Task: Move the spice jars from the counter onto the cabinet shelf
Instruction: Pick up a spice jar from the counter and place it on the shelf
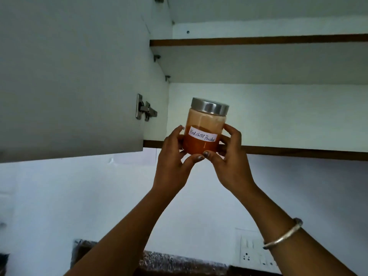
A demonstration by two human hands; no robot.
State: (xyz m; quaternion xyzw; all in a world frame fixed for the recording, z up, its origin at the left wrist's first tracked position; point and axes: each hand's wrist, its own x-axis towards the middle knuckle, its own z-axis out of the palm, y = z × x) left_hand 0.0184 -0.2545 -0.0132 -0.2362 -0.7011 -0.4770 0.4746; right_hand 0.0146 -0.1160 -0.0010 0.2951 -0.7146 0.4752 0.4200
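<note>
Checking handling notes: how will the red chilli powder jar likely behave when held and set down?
The jar looks rigid and smooth-walled, so possibly slippery; the left hand and right hand both hold it. Powder fills only its lower half, so probably light and bottom-heavy, unlikely to tip once upright.
</note>
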